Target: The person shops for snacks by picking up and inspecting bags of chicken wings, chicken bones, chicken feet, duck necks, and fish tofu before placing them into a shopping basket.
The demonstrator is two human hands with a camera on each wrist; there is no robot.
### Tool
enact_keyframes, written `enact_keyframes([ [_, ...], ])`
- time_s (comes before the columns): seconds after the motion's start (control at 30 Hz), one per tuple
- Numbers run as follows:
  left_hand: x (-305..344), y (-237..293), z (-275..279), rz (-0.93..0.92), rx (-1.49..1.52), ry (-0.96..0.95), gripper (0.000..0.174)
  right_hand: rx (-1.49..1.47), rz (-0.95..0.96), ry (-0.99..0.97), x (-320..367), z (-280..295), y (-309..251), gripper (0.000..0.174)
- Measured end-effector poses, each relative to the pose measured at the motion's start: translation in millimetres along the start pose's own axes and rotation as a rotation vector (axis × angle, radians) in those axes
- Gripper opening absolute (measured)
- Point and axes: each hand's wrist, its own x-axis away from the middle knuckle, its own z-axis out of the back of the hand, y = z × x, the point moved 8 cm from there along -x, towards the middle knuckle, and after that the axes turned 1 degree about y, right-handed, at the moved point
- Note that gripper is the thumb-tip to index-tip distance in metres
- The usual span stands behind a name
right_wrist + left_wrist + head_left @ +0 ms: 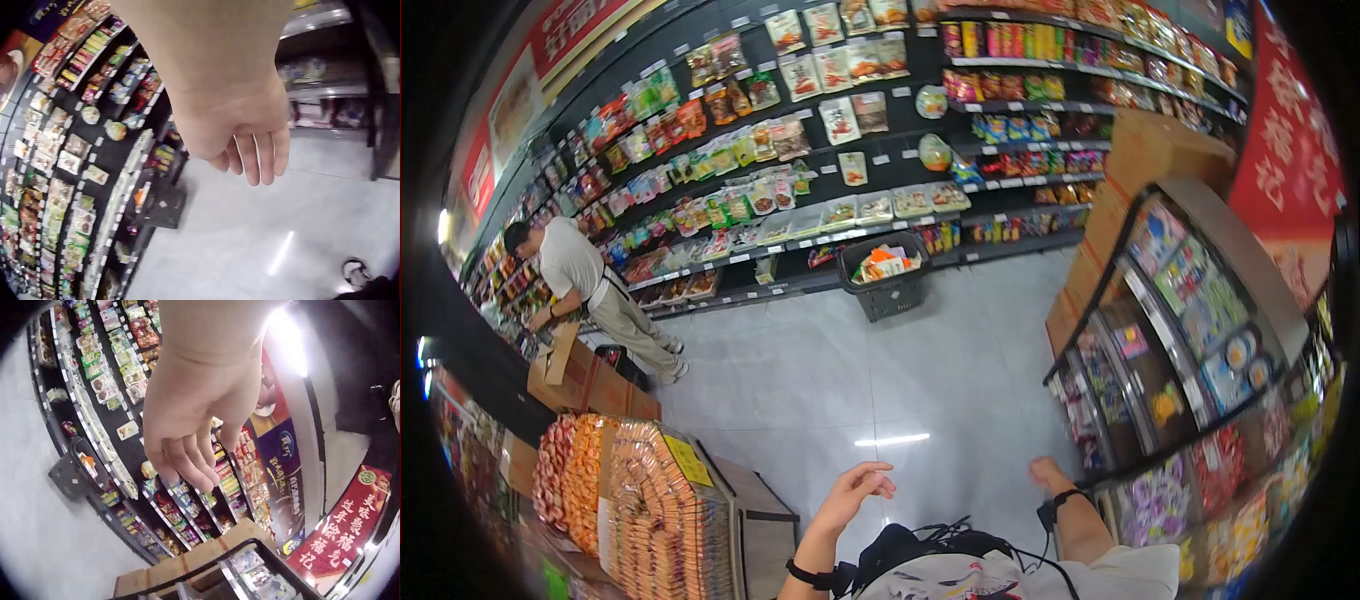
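My left hand (855,492) hangs in the air over the floor, low in the head view, its fingers loosely bent with nothing in them. In the left wrist view the same hand (194,425) shows relaxed fingers and an empty palm side. My right hand (1052,474) is lower right, near the display rack (1130,350); the right wrist view shows that hand (240,134) with its fingers hanging loosely and holding nothing. Neither hand touches anything. A dark shopping basket (887,295) with orange and white packages (887,262) stands on the floor by the shelves.
Shelves of snack packets (840,120) line the far wall. Cartons (1170,155) are stacked behind the rack. At the left, a person in a white shirt (570,260) stands by an open box (565,365). A bin of packaged snacks (665,500) is lower left.
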Motion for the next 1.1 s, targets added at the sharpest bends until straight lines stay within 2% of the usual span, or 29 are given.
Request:
enact_keyframes([
  [0.07, 13, -16, -6, 0.020, 0.072, 0.031, 0.032, -0.171, -0.296, -0.051, -20, 14, -35, 0.025],
  [0.1, -66, 24, 50, -0.003, 0.048, 0.026, 0.032, -0.165, -0.174, -0.039, -124, 29, -153, 0.022],
  [0.17, -90, 16, 78, 0.059, 0.019, 0.022, 0.032, -0.157, -0.033, -0.056, -159, 28, -221, 0.018],
  [0.27, -136, -4, 151, 0.064, 0.065, 0.080, 0.032, -0.055, -0.031, -0.176, -212, 4, -240, 0.018],
  [0.33, -169, 0, 192, 0.091, 0.099, 0.182, 0.031, 0.192, -0.080, -0.282, -222, -11, -233, 0.018],
  [0.37, -189, 10, 210, 0.098, 0.099, 0.249, 0.030, 0.315, -0.102, -0.331, -231, -10, -245, 0.018],
  [0.4, -214, 21, 228, 0.101, 0.095, 0.315, 0.030, 0.319, -0.084, -0.361, -236, 3, -274, 0.019],
  [0.47, -264, 72, 236, -0.043, 0.045, 0.202, 0.029, 0.283, -0.082, -0.440, -206, 4, -301, 0.022],
  [0.53, -320, 103, 247, -0.120, -0.020, 0.071, 0.027, 0.201, 0.270, -0.453, -258, 13, -266, 0.028],
  [0.6, -363, 115, 258, -0.089, -0.104, -0.012, 0.026, 0.090, -0.236, -0.130, -279, 40, -229, 0.029],
  [0.63, -383, 128, 264, -0.061, -0.155, -0.019, 0.026, 0.172, -0.283, -0.034, -270, 47, -250, 0.029],
  [0.67, -401, 135, 269, -0.049, -0.208, -0.025, 0.027, 0.155, -0.328, -0.062, -264, 35, -247, 0.029],
  [0.77, -436, 162, 276, -0.054, -0.061, -0.142, 0.028, -0.043, -0.428, -0.103, -283, 9, -271, 0.024],
  [0.8, -448, 159, 285, -0.018, -0.089, -0.128, 0.028, -0.136, -0.468, -0.117, -287, -2, -272, 0.022],
  [0.87, -474, 154, 307, 0.040, -0.150, -0.094, 0.029, -0.117, -0.500, -0.204, -314, -18, -284, 0.025],
  [0.93, -500, 151, 330, 0.081, -0.120, -0.027, 0.029, -0.143, -0.491, -0.304, -383, -26, -290, 0.027],
  [1.0, -531, 159, 349, 0.113, -0.084, 0.023, 0.029, -0.248, -0.482, -0.415, -456, -36, -270, 0.029],
  [1.07, -563, 157, 373, 0.138, -0.057, 0.102, 0.029, -0.146, -0.525, -0.313, -530, -36, -311, 0.023],
  [1.1, -582, 156, 388, 0.144, -0.042, 0.145, 0.029, -0.169, -0.485, -0.258, -573, -34, -344, 0.021],
])
